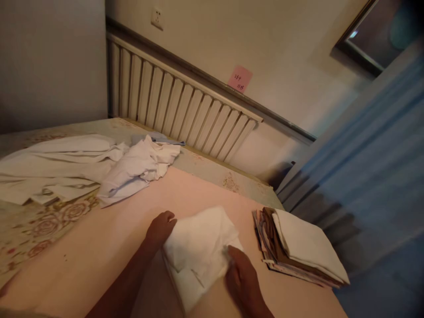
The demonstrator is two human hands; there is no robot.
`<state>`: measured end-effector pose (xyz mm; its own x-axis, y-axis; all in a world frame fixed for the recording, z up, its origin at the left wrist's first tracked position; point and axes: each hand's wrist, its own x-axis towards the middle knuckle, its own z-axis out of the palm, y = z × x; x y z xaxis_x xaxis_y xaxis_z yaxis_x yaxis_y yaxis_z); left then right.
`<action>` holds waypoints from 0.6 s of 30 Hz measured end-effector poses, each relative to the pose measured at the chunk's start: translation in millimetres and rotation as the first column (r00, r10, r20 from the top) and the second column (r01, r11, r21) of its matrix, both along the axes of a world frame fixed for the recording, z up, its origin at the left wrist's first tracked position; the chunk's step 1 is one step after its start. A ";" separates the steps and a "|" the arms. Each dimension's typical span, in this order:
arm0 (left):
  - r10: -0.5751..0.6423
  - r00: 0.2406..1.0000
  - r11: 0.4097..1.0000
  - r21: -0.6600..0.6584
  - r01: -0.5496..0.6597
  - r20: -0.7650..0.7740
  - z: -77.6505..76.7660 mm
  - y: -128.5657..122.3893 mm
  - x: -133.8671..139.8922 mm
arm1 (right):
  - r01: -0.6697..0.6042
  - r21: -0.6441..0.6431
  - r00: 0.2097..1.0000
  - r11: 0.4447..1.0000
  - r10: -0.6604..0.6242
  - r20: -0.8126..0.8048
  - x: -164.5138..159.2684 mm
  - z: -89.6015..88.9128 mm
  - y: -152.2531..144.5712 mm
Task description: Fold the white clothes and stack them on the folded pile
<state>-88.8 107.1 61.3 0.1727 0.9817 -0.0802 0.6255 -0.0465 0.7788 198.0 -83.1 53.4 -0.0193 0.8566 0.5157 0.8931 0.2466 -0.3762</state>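
Note:
A white cloth (202, 243), partly folded and creased, lies in front of me on a pink sheet (139, 229). I cannot tell what kind of garment or linen it is. At its upper left edge, my left hand (161, 229) is closed with curled fingers on the fabric. My right hand (241, 278) pinches the cloth's right edge between thumb and fingers. To the right sits a neat stack of folded fabric (311, 247), white on top with brown and darker layers beneath.
Loose white cloth (56, 163) and a crumpled pale shirt-like garment (132, 170) lie on the floral bedcover (59, 221) at left. Behind the bed runs a radiator (185, 101). A blue curtain (351, 168) hangs at right. A pink note (240, 78) is on the wall.

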 end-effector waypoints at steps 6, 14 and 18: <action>-0.077 0.976 0.993 0.070 0.093 -0.203 -2.2 -0.3 1.4 | 0.316 -0.417 0.575 0.852 -0.522 -0.630 43.2 18.1 44.3; -0.043 0.947 0.993 0.095 0.077 -0.318 2.1 -5.6 1.2 | 0.148 -0.576 0.410 0.804 -0.580 -0.704 54.4 14.5 87.9; -0.051 0.939 0.994 0.071 0.079 -0.340 -1.2 -4.0 0.5 | 0.144 -0.576 0.453 0.805 -0.571 -0.685 53.5 15.2 99.2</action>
<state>-88.3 103.1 60.1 0.2132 0.9749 -0.0645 0.8441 -0.1505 0.5146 251.5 16.1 68.6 0.5687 0.7838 -0.2494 0.1087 -0.3722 -0.9218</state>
